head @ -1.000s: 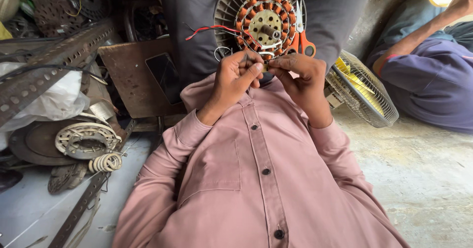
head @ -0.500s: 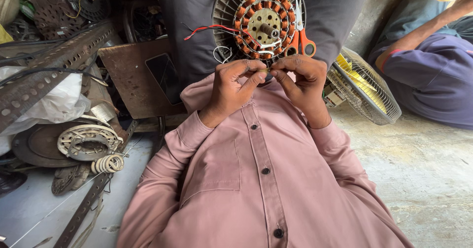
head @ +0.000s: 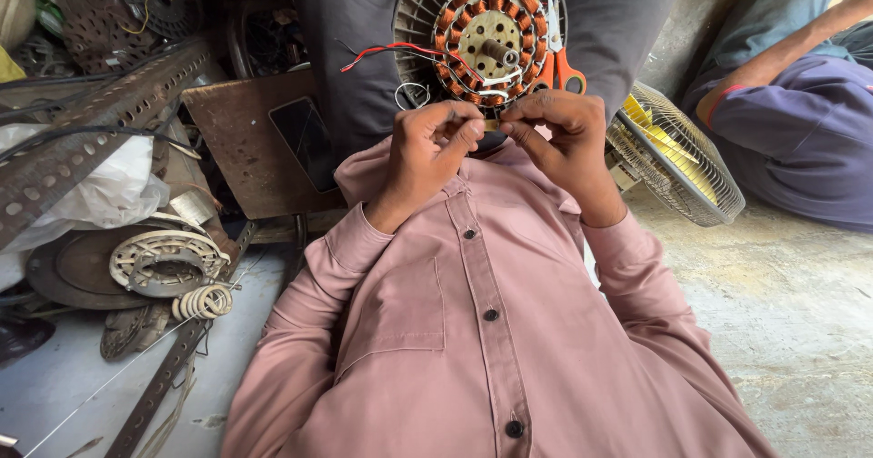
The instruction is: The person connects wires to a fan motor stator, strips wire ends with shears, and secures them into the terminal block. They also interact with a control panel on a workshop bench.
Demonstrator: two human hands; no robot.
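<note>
A round fan motor stator (head: 491, 35) with copper windings and a grey finned rim rests upright on my lap, above my pink shirt. Red and black wires (head: 386, 51) trail from its left side. Orange-handled scissors (head: 558, 58) lean against its right side. My left hand (head: 432, 149) and my right hand (head: 564, 135) meet at the stator's lower edge. Their fingertips pinch a small pale piece (head: 491, 124) between them. What that piece is stays too small to tell.
A wire fan guard (head: 677, 162) with yellow blades lies at the right. Beyond it sits another person in purple clothes (head: 800, 121). At the left are a perforated metal bar (head: 100, 121), a phone on a brown plate (head: 305, 140), wound metal rings (head: 168, 258) and a white bag (head: 100, 190).
Both hands stay pinched together at the stator's lower edge, with only small finger shifts. The view has drifted slightly.
</note>
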